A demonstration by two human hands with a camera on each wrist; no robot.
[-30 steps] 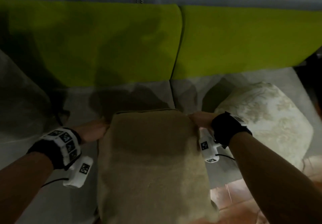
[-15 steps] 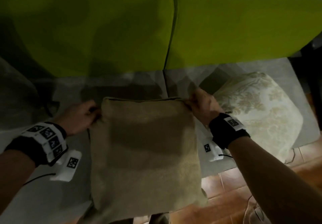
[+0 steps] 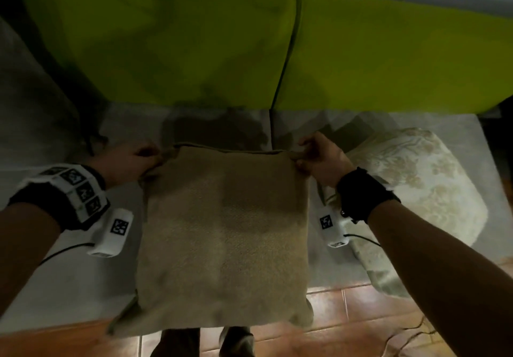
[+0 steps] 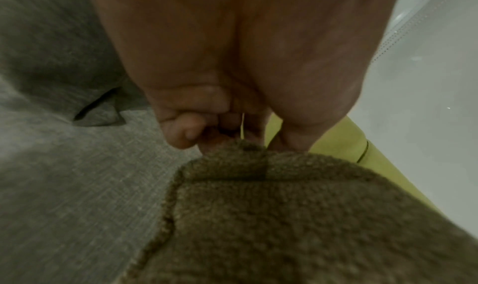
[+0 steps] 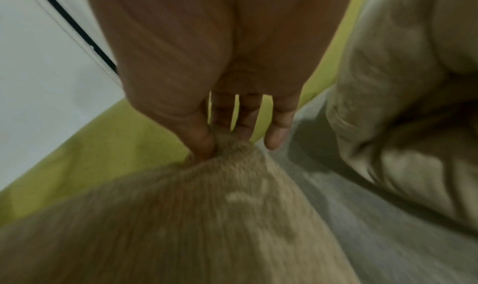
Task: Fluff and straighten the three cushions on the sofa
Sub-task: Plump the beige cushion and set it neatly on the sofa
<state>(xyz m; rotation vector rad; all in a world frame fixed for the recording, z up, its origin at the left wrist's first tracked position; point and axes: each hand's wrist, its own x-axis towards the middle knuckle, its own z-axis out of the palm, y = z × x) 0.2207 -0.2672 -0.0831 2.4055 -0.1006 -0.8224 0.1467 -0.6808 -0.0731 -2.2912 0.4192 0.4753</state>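
Left hand (image 3: pixel 127 162) and right hand (image 3: pixel 322 159) each pinch top corner of tan cushion (image 3: pixel 224 231), held up middle of view. Flowery cushion (image 3: pixel 416 184) at 3 o'clock, slumped on sofa (image 3: pixel 69 273). Third unclear. Most work left.

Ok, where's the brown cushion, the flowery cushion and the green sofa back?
Brown cushion (image 3: pixel 222 231): head view, middle of its fuzzy face.
Flowery cushion (image 3: pixel 416 178): head view, its patterned top.
Green sofa back (image 3: pixel 166 37): head view, the left green panel.
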